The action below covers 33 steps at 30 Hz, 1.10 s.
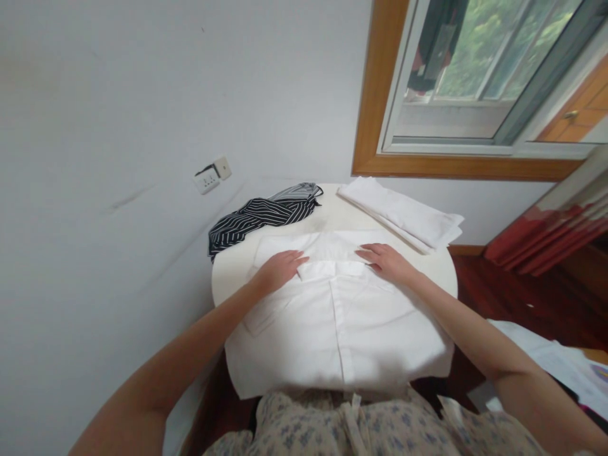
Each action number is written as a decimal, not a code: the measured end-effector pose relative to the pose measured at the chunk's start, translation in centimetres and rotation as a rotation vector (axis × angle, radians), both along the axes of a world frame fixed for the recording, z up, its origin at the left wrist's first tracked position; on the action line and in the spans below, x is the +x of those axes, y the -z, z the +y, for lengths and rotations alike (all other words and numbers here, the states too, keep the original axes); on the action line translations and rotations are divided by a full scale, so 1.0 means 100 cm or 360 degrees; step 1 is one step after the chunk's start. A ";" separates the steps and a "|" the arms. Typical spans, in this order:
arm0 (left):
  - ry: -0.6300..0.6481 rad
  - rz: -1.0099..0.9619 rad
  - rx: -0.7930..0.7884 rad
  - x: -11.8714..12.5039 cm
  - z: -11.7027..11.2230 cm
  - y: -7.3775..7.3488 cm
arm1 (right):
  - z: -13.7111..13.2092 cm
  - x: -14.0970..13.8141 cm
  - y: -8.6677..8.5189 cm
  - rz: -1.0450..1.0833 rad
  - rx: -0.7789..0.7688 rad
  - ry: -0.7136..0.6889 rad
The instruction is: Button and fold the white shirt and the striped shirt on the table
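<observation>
A white shirt lies spread over a small round white table, its button placket running toward me and its lower part hanging over the near edge. My left hand rests flat on the shirt near the collar, fingers stretched out. My right hand lies flat on the other side of the collar, fingers also extended. Both palms press the fabric down; neither grips anything.
A black-and-white striped garment lies crumpled at the table's far left. A folded white cloth sits at the far right. A wall socket is on the white wall. A wood-framed window is upper right, red items beside it.
</observation>
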<state>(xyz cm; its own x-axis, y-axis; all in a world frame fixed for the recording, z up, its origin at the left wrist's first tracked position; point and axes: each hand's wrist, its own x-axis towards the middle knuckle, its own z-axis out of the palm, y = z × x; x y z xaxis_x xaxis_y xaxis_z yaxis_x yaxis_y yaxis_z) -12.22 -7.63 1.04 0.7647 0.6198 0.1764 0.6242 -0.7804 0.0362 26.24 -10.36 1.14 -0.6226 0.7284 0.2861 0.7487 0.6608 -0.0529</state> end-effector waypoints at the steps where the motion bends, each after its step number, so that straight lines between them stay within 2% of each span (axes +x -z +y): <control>1: 0.0019 0.0005 -0.0011 0.003 0.002 0.001 | 0.000 -0.005 0.001 0.0017 -0.0027 -0.0045; 6: 0.0064 -0.0049 -0.0091 0.007 0.007 0.009 | 0.005 -0.015 0.006 0.0031 -0.0136 -0.0143; 9: 0.0066 -0.0093 -0.0156 0.007 0.007 0.009 | 0.008 -0.012 0.002 0.0039 -0.0236 -0.0141; 11: 0.0037 -0.0149 -0.0188 0.009 0.005 0.002 | 0.007 -0.009 -0.007 0.0066 -0.0305 -0.0124; 15: -0.0085 -0.0312 -0.0140 0.012 -0.007 -0.024 | -0.001 -0.003 -0.035 0.0183 -0.0307 -0.0125; 18: 0.0003 -0.0322 -0.0105 0.013 -0.023 -0.033 | -0.012 0.002 -0.043 0.0220 -0.0284 -0.0193; 20: 0.0091 -0.0253 -0.0124 0.013 -0.035 -0.029 | -0.020 0.006 -0.037 0.0187 -0.0293 -0.0228; 22: 0.0125 -0.0158 -0.0164 0.013 -0.044 -0.017 | -0.026 0.009 -0.023 0.0160 -0.0299 -0.0262; 25: 0.0080 -0.0092 -0.0213 0.014 -0.051 0.003 | -0.032 0.010 -0.001 0.0166 -0.0287 -0.0323; 27: 0.0055 -0.0108 -0.0230 0.015 -0.052 0.011 | -0.035 0.010 0.007 0.0176 -0.0272 -0.0315; 29: 0.0062 -0.0133 -0.0222 0.014 -0.052 0.012 | -0.038 0.009 0.007 0.0175 -0.0268 -0.0287; 33: 0.0042 -0.0209 -0.0088 0.010 -0.054 0.004 | -0.046 0.004 -0.003 0.0182 -0.0231 -0.0249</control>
